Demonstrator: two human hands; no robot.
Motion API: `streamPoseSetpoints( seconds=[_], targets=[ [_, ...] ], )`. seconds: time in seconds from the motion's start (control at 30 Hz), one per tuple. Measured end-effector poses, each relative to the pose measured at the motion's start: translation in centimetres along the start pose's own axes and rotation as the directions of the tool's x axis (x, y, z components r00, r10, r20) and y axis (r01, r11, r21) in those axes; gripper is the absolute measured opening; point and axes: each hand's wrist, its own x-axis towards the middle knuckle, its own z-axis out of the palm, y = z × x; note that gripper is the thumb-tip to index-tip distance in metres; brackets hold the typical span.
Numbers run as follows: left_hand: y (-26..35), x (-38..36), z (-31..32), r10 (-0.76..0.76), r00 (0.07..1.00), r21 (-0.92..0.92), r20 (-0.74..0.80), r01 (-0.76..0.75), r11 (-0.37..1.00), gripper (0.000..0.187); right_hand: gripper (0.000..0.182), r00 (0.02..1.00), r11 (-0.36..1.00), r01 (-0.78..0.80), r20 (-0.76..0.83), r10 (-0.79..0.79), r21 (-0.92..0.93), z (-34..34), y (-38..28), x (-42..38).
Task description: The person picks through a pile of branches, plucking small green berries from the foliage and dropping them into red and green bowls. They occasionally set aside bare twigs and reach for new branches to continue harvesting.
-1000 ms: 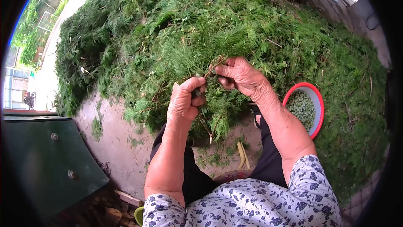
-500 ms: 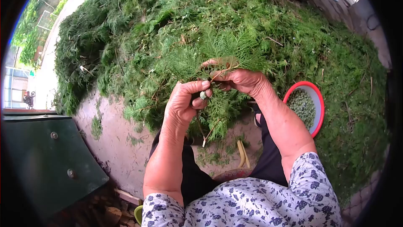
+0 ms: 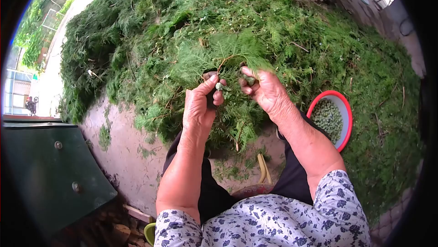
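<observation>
Arborvitae sprig (image 3: 194, 60) could slip if the left hand's (image 3: 197, 105) pinch slackens; the green cone (image 3: 219, 86) at those fingers could drop into the cuttings pile (image 3: 150, 71) same way. Stem's at left thumb tip, fronds arching rightward. Right hand (image 3: 271, 92): fingers narrow, curled round apparent second cone (image 3: 249, 80); frond contact, can't tell.

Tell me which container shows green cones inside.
The red-rimmed bowl beside the right forearm holds the cones; the lime-green container, lower left, is mostly hidden, its contents unseen.
</observation>
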Motion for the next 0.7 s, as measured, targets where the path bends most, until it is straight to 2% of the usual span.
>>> streamPoseSetpoints(
  seconds=[0.07, 0.1, 0.17, 0.2, 0.3, 0.33, 0.37, 0.43, 0.47, 0.5, 0.53, 0.57, 0.63, 0.7],
  targets=[
    [-0.1, 0.3, -0.1, 0.037, 0.999, -0.047, -0.016, -0.038, 0.998, 0.009, 0.012, 0.988, 0.996, 0.084, -0.134, -0.078, 0.042, 0.4, -0.3, -0.1],
    [-0.2, 0.3, 0.0, 0.038, 0.999, -0.049, -0.017, -0.039, 0.998, 0.009, 0.012, 0.988, 0.996, 0.083, -0.133, -0.077, 0.040, 1.0, -0.6, -0.5],
    [-0.5, 0.3, 0.2, 0.097, 0.994, -0.052, -0.042, -0.099, 0.994, 0.011, 0.013, 0.993, 0.991, 0.116, -0.018, -0.117, -0.070, 1.7, -0.7, -1.3],
    [-0.6, 0.2, 0.3, 0.096, 0.995, -0.052, -0.041, -0.098, 0.994, 0.011, 0.015, 0.993, 0.974, 0.121, 0.021, -0.119, -0.190, 2.1, -0.4, -1.5],
    [-1.4, 0.3, 0.4, 0.154, 0.987, 0.037, -0.038, -0.153, 0.988, 0.012, 0.018, 0.972, 0.871, 0.222, 0.032, -0.231, -0.438, 2.7, 1.1, -2.0],
    [-1.8, 0.6, 0.1, 0.149, 0.988, 0.024, -0.046, -0.148, 0.989, 0.012, 0.021, 0.973, 0.838, 0.230, 0.099, -0.209, -0.495, 2.9, 1.1, -2.0],
    [-2.2, 0.8, -0.2, 0.145, 0.988, 0.010, -0.054, -0.145, 0.989, 0.012, 0.020, 0.967, 0.855, 0.255, 0.130, -0.220, -0.452, 3.4, 1.4, -2.1],
    [-2.5, 1.1, -0.4, 0.108, 0.993, -0.016, -0.054, -0.109, 0.994, 0.012, 0.018, 0.910, 0.720, 0.400, 0.151, -0.386, -0.567, 3.2, 2.4, -1.7],
    [-2.7, 1.1, -0.3, 0.071, 0.996, -0.041, -0.056, -0.074, 0.996, 0.013, 0.018, 0.909, 0.719, 0.401, 0.147, -0.391, -0.568, 3.0, 2.3, -1.7],
    [-2.9, 1.1, -0.3, 0.034, 0.998, -0.066, -0.056, -0.038, 0.997, 0.013, 0.016, 0.963, 0.834, 0.256, 0.054, -0.265, -0.489, 3.0, 1.9, -1.9],
    [-3.2, 0.9, 0.3, 0.152, 0.982, 0.005, -0.111, -0.152, 0.988, 0.008, 0.014, 0.992, 0.915, 0.103, -0.024, -0.122, -0.390, 2.9, 1.6, -2.0],
    [-3.1, 1.0, 0.2, 0.150, 0.983, 0.005, -0.105, -0.150, 0.989, 0.008, 0.014, 0.992, 0.915, 0.107, -0.026, -0.127, -0.390, 2.7, 1.5, -2.0],
    [-2.8, 1.0, -0.4, 0.003, 0.996, -0.044, -0.092, -0.007, 0.999, 0.010, 0.011, 0.999, 0.968, 0.042, 0.040, -0.033, -0.247, 2.2, 1.2, -2.0],
    [-2.6, 1.1, -0.1, -0.019, 0.996, -0.060, -0.088, 0.014, 0.998, 0.014, 0.010, 0.998, 0.978, 0.025, 0.060, -0.013, -0.205, 1.8, 0.5, -2.5]
  ],
)
